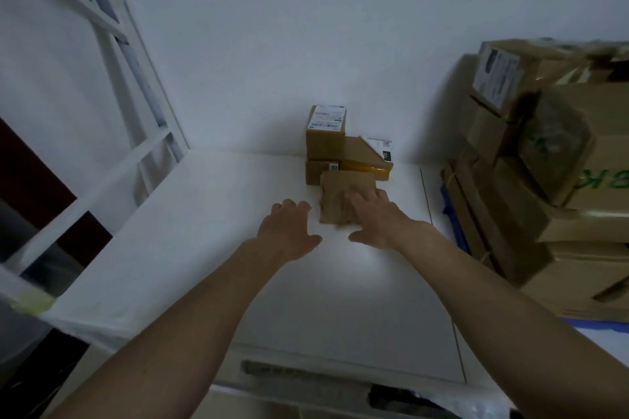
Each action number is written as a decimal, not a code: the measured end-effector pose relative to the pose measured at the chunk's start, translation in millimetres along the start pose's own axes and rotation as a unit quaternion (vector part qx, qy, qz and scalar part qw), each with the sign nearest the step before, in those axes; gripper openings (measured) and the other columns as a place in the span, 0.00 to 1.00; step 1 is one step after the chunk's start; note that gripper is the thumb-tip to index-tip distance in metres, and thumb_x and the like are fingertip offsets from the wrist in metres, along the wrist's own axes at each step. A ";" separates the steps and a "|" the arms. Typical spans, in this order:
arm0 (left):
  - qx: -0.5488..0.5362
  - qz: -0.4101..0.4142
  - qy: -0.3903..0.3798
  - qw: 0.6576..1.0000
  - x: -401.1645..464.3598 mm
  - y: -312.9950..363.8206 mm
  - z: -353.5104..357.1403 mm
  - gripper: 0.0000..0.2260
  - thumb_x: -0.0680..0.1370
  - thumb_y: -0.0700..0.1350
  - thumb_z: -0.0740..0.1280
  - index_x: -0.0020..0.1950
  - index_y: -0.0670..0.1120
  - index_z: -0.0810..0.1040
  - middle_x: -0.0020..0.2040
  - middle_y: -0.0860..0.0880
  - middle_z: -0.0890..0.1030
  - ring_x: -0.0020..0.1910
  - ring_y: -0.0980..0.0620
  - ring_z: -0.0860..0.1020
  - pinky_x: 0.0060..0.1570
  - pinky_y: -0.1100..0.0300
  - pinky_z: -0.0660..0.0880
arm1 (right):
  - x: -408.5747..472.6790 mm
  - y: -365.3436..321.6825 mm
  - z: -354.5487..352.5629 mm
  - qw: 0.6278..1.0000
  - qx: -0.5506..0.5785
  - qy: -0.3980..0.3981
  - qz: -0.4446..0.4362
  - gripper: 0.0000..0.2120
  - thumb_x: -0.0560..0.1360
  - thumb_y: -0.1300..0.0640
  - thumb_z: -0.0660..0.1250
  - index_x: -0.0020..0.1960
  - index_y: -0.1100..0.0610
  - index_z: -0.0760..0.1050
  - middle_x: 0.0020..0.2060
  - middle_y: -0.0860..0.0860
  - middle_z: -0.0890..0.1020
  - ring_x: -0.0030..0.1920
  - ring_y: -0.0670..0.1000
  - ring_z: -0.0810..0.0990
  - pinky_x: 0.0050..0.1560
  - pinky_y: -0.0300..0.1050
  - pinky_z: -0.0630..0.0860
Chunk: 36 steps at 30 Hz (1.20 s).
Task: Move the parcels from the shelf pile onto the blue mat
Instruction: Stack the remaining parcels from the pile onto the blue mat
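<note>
Under the fingers of the right hand (376,219) lay a flat brown paper parcel (340,196), resting on the white shelf top (204,214). Those fingers were spread and nearly straight, pressed flat on the parcel's right half, with the thumb stretched out to the left over bare shelf, short of the parcel's near edge. They had not closed round anything. The left hand (289,230) hovered just left of that parcel, palm down, fingers loosely curved and apart from it, holding nothing; whether its fingertips touched the shelf could not be told.

Just beyond the right fingertips, touching the paper parcel's far edge, stood the rest of the small pile against the back wall: a tall cardboard box with a white label (325,131) on top of a lower box (318,172), and beside them a wedge-shaped carton (366,153) over a yellow-taped packet (369,172). Well to the right of the right hand rose a stack of large cardboard cartons (544,163), blurred.
</note>
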<state>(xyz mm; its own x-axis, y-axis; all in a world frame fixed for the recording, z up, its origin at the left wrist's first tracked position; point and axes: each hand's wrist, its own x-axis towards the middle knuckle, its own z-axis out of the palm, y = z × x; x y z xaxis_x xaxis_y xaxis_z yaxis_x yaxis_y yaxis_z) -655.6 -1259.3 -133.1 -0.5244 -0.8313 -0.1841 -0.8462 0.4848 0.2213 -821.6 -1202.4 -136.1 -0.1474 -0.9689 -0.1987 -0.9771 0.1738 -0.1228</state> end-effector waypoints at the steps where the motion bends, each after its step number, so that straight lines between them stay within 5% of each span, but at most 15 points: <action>1: -0.002 -0.003 0.000 1.000 10.9 1.1 -1.2 0.30 0.76 0.55 0.67 0.74 0.48 0.61 0.72 0.45 0.65 0.70 0.45 0.64 0.67 0.50 0.67 | 10.2 4.9 -1.9 1.000 -0.001 0.004 0.005 0.39 0.74 0.47 0.69 0.77 0.53 0.51 0.74 0.56 0.56 0.73 0.60 0.55 0.67 0.55 0.66; 14: -0.067 -0.003 -0.058 0.996 102.2 15.9 13.6 0.37 0.73 0.52 0.72 0.75 0.44 0.56 0.69 0.43 0.68 0.67 0.43 0.68 0.66 0.52 0.66 | 95.5 47.7 -4.3 0.997 0.004 -0.074 0.026 0.59 0.64 0.54 0.78 0.77 0.60 0.37 0.77 0.55 0.48 0.77 0.57 0.47 0.72 0.55 0.60; 21: -0.148 0.025 -0.051 0.987 105.1 17.2 24.0 0.42 0.72 0.47 0.74 0.78 0.45 0.51 0.72 0.42 0.67 0.67 0.44 0.70 0.66 0.50 0.68 | 91.8 52.0 7.1 0.998 0.061 -0.025 0.025 0.57 0.63 0.48 0.78 0.77 0.59 0.44 0.67 0.57 0.60 0.67 0.57 0.59 0.63 0.50 0.71; 27: -0.223 0.063 0.037 0.972 71.6 26.5 22.2 0.57 0.66 0.51 0.79 0.78 0.47 0.38 0.74 0.41 0.56 0.71 0.43 0.63 0.66 0.50 0.65 | 44.6 37.3 -4.6 0.977 0.176 0.041 0.116 0.43 0.62 0.41 0.76 0.68 0.56 0.59 0.61 0.55 0.63 0.62 0.56 0.61 0.53 0.48 0.71; 36: -0.243 0.153 0.067 0.956 -12.4 49.6 16.4 0.64 0.59 0.52 0.82 0.77 0.52 0.34 0.75 0.42 0.48 0.74 0.44 0.54 0.72 0.46 0.60 | -63.6 -17.5 -26.2 0.958 0.180 0.106 0.195 0.44 0.65 0.40 0.72 0.71 0.58 0.57 0.60 0.55 0.64 0.64 0.56 0.63 0.50 0.46 0.68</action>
<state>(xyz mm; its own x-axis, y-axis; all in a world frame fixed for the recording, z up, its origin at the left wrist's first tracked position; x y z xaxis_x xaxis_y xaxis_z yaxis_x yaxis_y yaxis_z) -692.6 -1220.5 -135.6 -0.6961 -0.7138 0.0769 -0.4948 0.5546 0.6691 -799.2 -1148.5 -95.8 -0.5555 -0.8254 -0.1011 -0.7305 0.5424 -0.4149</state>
